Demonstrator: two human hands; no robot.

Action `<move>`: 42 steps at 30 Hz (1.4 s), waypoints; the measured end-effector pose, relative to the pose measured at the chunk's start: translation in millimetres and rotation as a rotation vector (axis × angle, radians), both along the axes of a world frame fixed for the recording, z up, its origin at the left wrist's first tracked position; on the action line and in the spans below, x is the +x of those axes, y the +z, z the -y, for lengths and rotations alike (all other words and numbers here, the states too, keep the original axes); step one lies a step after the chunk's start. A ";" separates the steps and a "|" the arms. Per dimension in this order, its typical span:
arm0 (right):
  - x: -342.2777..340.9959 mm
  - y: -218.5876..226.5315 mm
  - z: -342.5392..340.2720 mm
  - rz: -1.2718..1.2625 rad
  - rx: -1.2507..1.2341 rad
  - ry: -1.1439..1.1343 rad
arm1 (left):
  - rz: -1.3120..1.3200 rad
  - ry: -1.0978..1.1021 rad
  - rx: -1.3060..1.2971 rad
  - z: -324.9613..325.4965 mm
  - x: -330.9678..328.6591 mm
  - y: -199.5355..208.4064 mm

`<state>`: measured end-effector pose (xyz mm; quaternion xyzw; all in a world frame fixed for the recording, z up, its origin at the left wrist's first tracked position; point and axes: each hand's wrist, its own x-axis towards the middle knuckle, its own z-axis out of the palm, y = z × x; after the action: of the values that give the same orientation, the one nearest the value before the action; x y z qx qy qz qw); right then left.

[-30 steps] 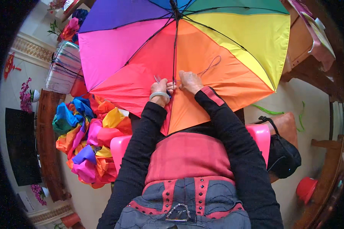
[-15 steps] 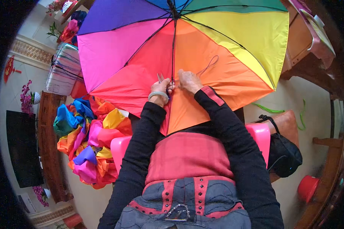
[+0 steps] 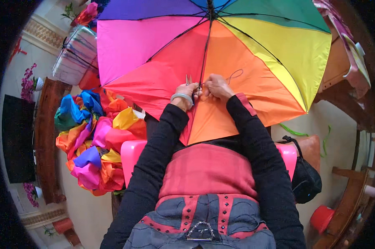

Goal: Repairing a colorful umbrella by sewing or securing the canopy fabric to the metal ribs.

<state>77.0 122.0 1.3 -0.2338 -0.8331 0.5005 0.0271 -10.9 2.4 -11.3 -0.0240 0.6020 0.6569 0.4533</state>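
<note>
A rainbow-coloured umbrella canopy (image 3: 166,68) lies spread in front of me with its inner side and dark ribs showing. My left hand (image 3: 188,92), with a pale bangle at the wrist, is closed round a small pair of scissors (image 3: 189,79), blades pointing away from me. Its fingertips also meet the umbrella rib (image 3: 204,58) at the seam between the red and orange panels. Close beside it, my right hand (image 3: 217,86) is pinched at the same seam. A looped dark thread (image 3: 235,75) lies over the orange panel near that hand; what its fingertips hold is too small to make out.
Crumpled rainbow fabric (image 3: 96,141) is heaped at my left. A pink plastic chair (image 3: 132,155) shows at both sides of me. On the right are a black bag (image 3: 306,176), a red stool (image 3: 321,219) and wooden furniture (image 3: 341,62). A wrapped bundle (image 3: 76,54) stands far left.
The umbrella and both hands appear farther right in the picture, as the whole view has shifted. Both hands stay at the seam, and the thread loop has changed shape.
</note>
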 end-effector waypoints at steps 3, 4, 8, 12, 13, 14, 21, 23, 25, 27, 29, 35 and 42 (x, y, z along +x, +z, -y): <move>-1.3 3.0 3.6 0.019 -0.315 -0.093 | -0.003 -0.002 0.006 -2.0 1.1 0.8; -3.9 -1.2 4.7 -0.009 -0.317 -0.107 | -0.005 0.000 0.001 -2.3 1.1 1.1; -5.5 -14.2 -4.8 -0.103 0.061 0.020 | -0.082 0.100 -0.092 -10.7 10.0 5.1; 13.2 5.7 -46.6 -0.227 0.459 -0.014 | -0.142 0.157 -0.133 -13.2 14.2 9.9; 21.1 50.9 -48.9 -0.104 0.012 -0.073 | -0.154 0.173 -0.131 -9.4 12.9 9.9; 27.9 84.8 -42.5 -0.183 -0.139 -0.147 | -0.147 0.192 -0.130 -4.7 11.8 9.8; 142.3 193.4 -116.8 -0.986 -0.878 0.045 | -0.058 0.145 -0.113 -3.7 14.0 20.4; 188.7 238.6 -108.8 -1.029 -0.397 -0.397 | -0.170 0.092 -0.134 -6.5 15.6 17.3; 220.6 264.9 -102.0 -1.082 -0.444 -0.258 | -0.402 -0.012 -0.197 -4.4 15.1 9.2; 271.7 275.7 -134.6 -1.036 -0.695 0.211 | -0.437 0.002 -0.216 -5.2 14.6 4.6; 305.3 283.2 -138.3 -1.046 0.051 -0.477 | -0.510 0.033 -0.269 -3.9 12.9 4.4; 310.9 301.1 -135.0 -0.725 0.710 -0.155 | -1.027 -0.020 -0.260 5.4 4.9 6.0; 237.2 336.3 -88.5 -1.005 0.266 -0.380 | -1.557 -0.238 -0.355 8.1 4.5 2.9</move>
<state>314.3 210.5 337.6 -0.1067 -0.7170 0.4271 0.5405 -6.5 -5.7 -8.4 0.4333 0.8390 0.3268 -0.0399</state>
